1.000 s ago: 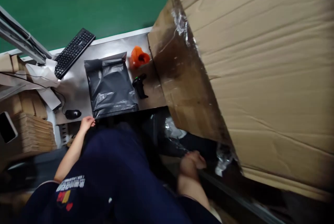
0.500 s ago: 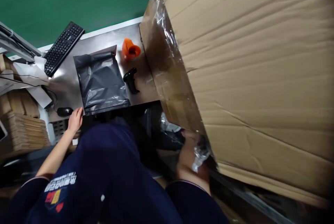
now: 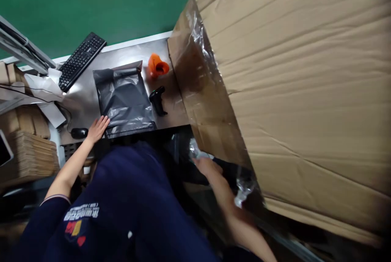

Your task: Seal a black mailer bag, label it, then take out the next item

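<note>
My left hand [image 3: 97,129] lies flat at the front edge of the metal table, fingers stretched out onto the lower left corner of a black plastic mailing bag [image 3: 126,99]. A black computer mouse [image 3: 79,133] sits just left of it. Below the table edge, my right hand [image 3: 208,166] reaches in beside the big carton, close to some clear plastic wrap [image 3: 195,148]. Its fingers are smeared and partly in shadow, so whether they hold anything is unclear. To the right of the bag stands a black handheld scanner [image 3: 158,100], with an orange holder [image 3: 158,66] behind it.
A large cardboard carton [image 3: 293,91] with taped, filmed edges fills the right side. A black keyboard [image 3: 82,60] lies at the back left of the metal table [image 3: 81,99]. Flat cardboard stacks [image 3: 36,154] stand at far left. A green surface [image 3: 122,5] runs behind.
My left hand has moved right and up from the table edge onto the bag's corner. My right arm has extended forward under the table edge. The whole view has shifted slightly.
</note>
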Motion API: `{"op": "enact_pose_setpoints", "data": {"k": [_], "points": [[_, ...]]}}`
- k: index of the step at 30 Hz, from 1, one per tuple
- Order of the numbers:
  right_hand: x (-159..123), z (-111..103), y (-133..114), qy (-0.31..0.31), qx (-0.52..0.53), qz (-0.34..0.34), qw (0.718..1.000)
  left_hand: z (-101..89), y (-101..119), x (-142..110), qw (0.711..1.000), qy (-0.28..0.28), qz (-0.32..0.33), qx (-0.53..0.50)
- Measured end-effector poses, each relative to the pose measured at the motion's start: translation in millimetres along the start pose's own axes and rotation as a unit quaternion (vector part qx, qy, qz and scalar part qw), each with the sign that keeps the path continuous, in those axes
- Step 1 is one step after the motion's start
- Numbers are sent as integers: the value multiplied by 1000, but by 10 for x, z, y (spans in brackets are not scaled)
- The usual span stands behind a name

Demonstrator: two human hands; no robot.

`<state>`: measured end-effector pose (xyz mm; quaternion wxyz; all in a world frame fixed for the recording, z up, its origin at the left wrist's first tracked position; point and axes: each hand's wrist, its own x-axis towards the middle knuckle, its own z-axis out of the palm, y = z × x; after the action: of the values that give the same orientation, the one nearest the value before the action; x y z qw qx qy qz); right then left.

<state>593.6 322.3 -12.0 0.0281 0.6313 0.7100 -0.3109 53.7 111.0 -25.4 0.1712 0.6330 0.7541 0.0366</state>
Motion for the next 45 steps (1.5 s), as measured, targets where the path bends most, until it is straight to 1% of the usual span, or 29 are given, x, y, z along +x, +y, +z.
{"op": "enact_pose_setpoints", "data": {"k": [1,2,3,4,5,6,8,9,11,13,15,18,23,26,28,31,33,34,35,36,37,38,39,40,41,42,43,44,45], "points": [[134,103,-178,-21,-27,-46,998,17,-20,11,1000,-2,7,1],[261,188,-373,-39,-56,-114,991,34,-43,17,1000,-3,14,2],[385,253,-576,-49,-83,-195,976,51,-69,19,1000,-2,21,2],[509,296,-779,-50,-105,-275,954,67,-96,19,1000,0,27,1],[638,321,-974,-43,-119,-341,932,78,-124,18,999,3,34,-2],[773,333,-1154,-35,-126,-383,914,87,-151,19,999,5,43,-8],[1046,342,-1459,-38,-136,-425,894,92,-199,32,998,6,65,-20],[1174,349,-1582,-53,-140,-440,885,91,-216,45,997,6,76,-26],[1393,383,-1769,-97,-142,-479,861,87,-238,78,996,7,88,-32],[1544,437,-1886,-137,-138,-520,832,89,-246,113,996,4,87,-30],[1633,492,-1938,-159,-138,-548,809,98,-249,136,996,-8,86,-24],[1684,546,-1919,-167,-148,-561,797,105,-249,142,995,-33,93,-7],[1685,570,-1782,-153,-180,-553,799,54,-213,171,989,-71,124,34],[1705,567,-1716,-122,-170,-552,807,26,-200,219,988,-85,122,47],[1728,551,-1682,-100,-168,-561,804,20,-196,229,988,-94,114,52],[1726,524,-1613,-98,-173,-600,775,1,-158,155,986,-120,105,55],[1667,523,-1539,-132,-164,-627,750,-36,-95,41,984,-140,110,29],[1618,531,-1495,-156,-152,-634,742,-64,-54,-29,983,-148,110,-1],[1557,542,-1452,-180,-134,-633,741,-99,-10,-102,982,-153,105,-45],[1490,557,-1416,-198,-106,-623,750,-140,36,-172,979,-155,88,-101],[1422,573,-1393,-207,-66,-600,770,-185,78,-234,973,-149,57,-167],[1357,588,-1390,-201,-8,-560,803,-233,117,-281,963,-131,8,-237],[1300,604,-1414,-178,60,-506,842,-282,149,-309,946,-94,-58,-305],[1255,619,-1468,-142,126,-443,876,-327,175,-314,922,-43,-132,-361],[1225,635,-1553,-102,182,-382,900,-368,195,-293,894,13,-201,-399],[1211,652,-1666,-64,222,-332,915,-400,213,-248,868,67,-257,-418],[1211,670,-1802,-31,246,-296,922,-424,230,-179,849,114,-297,-422],[1225,688,-1954,-5,257,-275,926,-440,249,-91,837,150,-321,-417],[1249,703,-2114,14,265,-265,927,-450,272,11,832,177,-333,-408]]}}
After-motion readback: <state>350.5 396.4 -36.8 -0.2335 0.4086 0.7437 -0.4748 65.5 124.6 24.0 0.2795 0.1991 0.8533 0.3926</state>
